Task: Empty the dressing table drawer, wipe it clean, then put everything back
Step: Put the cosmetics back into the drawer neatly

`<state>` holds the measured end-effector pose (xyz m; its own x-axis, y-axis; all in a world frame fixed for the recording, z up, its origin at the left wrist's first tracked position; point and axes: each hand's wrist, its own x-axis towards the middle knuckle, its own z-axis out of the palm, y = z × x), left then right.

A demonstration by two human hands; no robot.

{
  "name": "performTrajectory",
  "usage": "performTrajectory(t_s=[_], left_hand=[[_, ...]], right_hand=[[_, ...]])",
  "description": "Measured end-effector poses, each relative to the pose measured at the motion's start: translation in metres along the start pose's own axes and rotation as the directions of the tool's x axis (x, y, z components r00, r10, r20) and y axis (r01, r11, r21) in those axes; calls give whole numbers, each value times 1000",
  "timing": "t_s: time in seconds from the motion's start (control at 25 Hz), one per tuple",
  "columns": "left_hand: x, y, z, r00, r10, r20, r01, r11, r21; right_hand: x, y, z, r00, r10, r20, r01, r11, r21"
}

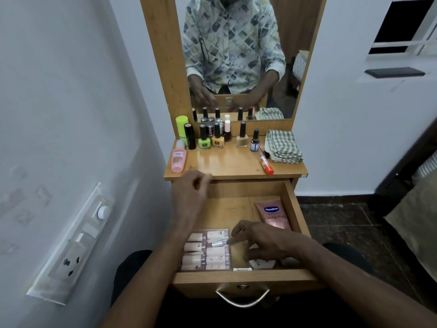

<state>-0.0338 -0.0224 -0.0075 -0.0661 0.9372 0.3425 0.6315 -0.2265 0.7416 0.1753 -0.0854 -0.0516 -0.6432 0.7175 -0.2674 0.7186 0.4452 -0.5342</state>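
White walls flank a wooden dressing table; at the lower left of the frame a plastic switchboard point(71, 245) sits on the wall. On the glossy tabletop point(236, 164), from the left: a pink bottle point(178, 159) lying flat; a lime-green tube point(182, 126) and a black tube point(190, 136) upright; a row of small nail polish bottles point(204, 140); an orange-capped tube point(266, 163) lying down; a folded checked cloth point(283, 145). The left hand point(191, 192) hovers, blurred, at the tabletop's front edge; its grip is loose, fingers lightly curled, nothing seen in it. Below, in the lower centre, the drawer point(293, 204) stands pulled out; a clear plastic case point(205, 250) of pale tubes lies at its front left. The right hand point(260, 240) spreads over the front middle, forefinger at a small silvery tube point(218, 243) on the case; whether its grip holds it I cannot tell; it hides most of a white round thing point(262, 263). A pink Vaseline tube point(273, 216) lies at the back right, its near end hidden behind the hand.
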Motion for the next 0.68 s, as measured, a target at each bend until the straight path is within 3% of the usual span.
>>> performTrajectory(t_s=[0.08, 0.12, 0.28, 0.4, 0.52, 0.68], left_hand=[[28, 1, -14, 951, -89, -297, 105, 994, 37], [44, -3, -18, 931, -120, -344, 154, 985, 72], [84, -17, -12, 953, -219, -208, 270, 928, 257], [88, -15, -4, 968, -220, -119, 247, 918, 312], [88, -13, -7, 958, -252, -138, 281, 922, 266], [72, -6, -22, 953, -219, -210, 269, 930, 251]], right_hand=[[-1, -4, -5, 996, 3, -90, -4, 1000, -9], [0, -5, -6, 990, 27, -141, -31, 999, -24], [0, 0, -6, 936, 206, -286, -261, 951, -169], [-7, -2, -7, 960, 241, -146, -266, 945, -191], [-8, -8, -7, 976, 218, 9, -213, 959, -189], [-7, -5, -5, 967, 254, 29, -246, 954, -172]])
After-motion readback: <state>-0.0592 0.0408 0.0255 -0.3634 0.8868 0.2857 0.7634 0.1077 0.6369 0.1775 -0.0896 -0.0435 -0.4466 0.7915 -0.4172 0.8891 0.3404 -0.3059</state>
